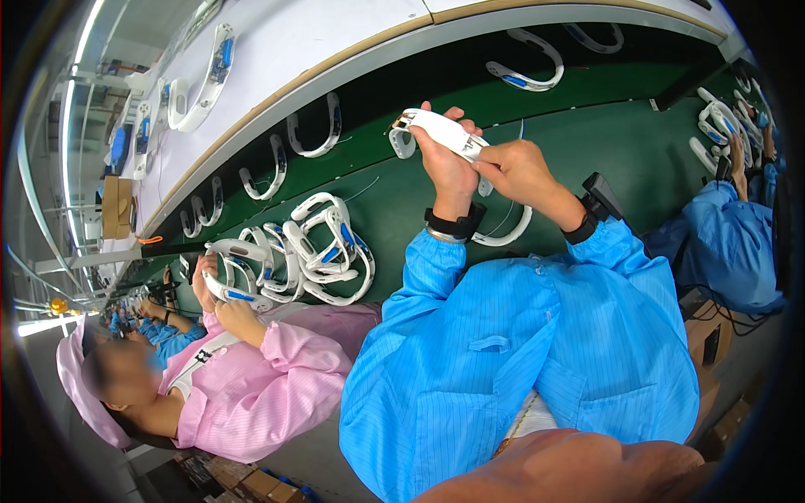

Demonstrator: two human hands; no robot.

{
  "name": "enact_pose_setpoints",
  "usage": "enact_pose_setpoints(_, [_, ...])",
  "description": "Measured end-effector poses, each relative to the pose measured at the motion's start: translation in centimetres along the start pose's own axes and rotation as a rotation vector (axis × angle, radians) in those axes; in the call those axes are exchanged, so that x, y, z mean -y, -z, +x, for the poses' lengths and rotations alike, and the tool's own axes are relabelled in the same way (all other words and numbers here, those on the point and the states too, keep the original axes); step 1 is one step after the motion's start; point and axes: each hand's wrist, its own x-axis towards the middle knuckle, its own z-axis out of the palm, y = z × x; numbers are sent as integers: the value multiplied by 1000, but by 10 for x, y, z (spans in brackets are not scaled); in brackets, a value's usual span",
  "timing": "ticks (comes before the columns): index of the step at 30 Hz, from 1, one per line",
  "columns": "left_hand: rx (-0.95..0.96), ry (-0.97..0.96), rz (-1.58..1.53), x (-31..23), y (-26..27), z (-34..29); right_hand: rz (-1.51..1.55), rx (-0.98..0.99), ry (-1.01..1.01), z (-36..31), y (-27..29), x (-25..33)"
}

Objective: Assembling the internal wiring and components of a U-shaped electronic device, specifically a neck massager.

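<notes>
Over the green belt my two hands hold up one white curved headband part. My left hand wraps around its middle, with a round end piece sticking out to the left. My right hand pinches the band's right end. Both wrists wear black straps, and both sleeves are blue. A second white curved band lies on the belt just below my hands.
A pile of white bands with blue inserts lies on the belt to the left. A co-worker in pink holds another band. A co-worker in blue sits at right. More bands lie farther along the belt.
</notes>
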Motion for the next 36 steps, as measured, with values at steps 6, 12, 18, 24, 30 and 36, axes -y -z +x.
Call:
enact_pose_setpoints(6, [26, -9, -9, 1, 1, -1, 84, -40, -80, 0, -2, 3])
enact_pose_setpoints(12, [39, -12, -15, 2, 0, -2, 144, -37, -99, 0, -4, 0])
enact_pose_setpoints(18, [77, -43, 48, 5, -2, -5, 139, -32, -32, 2, -3, -2])
enact_pose_setpoints(24, [114, -147, 203, 7, 1, -5, 122, -59, -13, -6, -5, -2])
enact_pose_setpoints(30, [112, -84, 91, 8, 2, -9, 413, -108, -326, -9, -8, 6])
enact_pose_setpoints(36, [81, -59, -34, 8, -4, -10, 294, -376, -124, -9, -25, 3])
